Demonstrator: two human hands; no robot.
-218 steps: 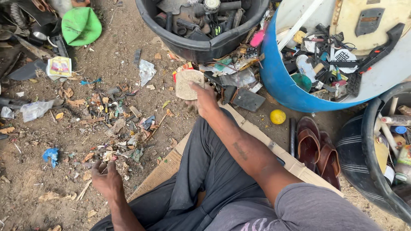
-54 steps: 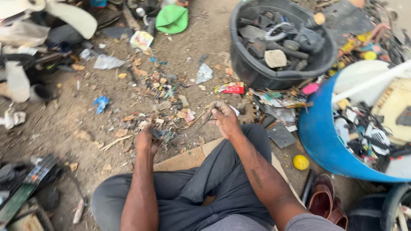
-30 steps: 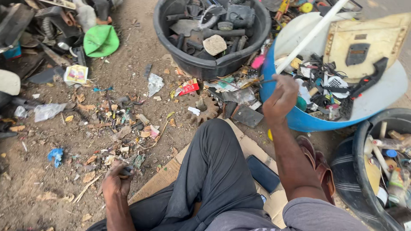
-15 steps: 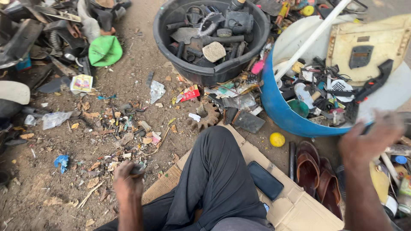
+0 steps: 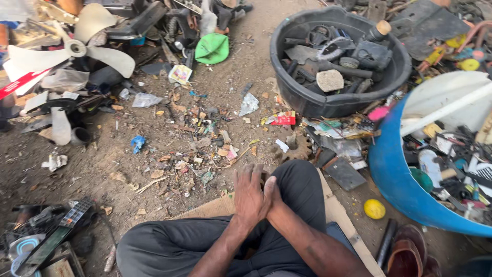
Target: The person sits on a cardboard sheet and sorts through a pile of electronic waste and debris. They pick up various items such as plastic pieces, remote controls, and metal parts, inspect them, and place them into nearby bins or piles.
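Dirt yard | black tub (image 5: 312, 105): scrap parts | blue barrel (image 5: 397, 179): apparently wires

Soft, even daylight fills the scene, bright without glare. Shadows are faint and short, darkest inside the black tub (image 5: 341, 61). The centre is sharp; the wide lens bends lines at the edges, and the lower corners look slightly soft.

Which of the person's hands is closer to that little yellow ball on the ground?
Right. The right hand lies tucked behind the left hand on the knee, on the side facing the yellow ball; the left sits just beyond it, farther from the ball.
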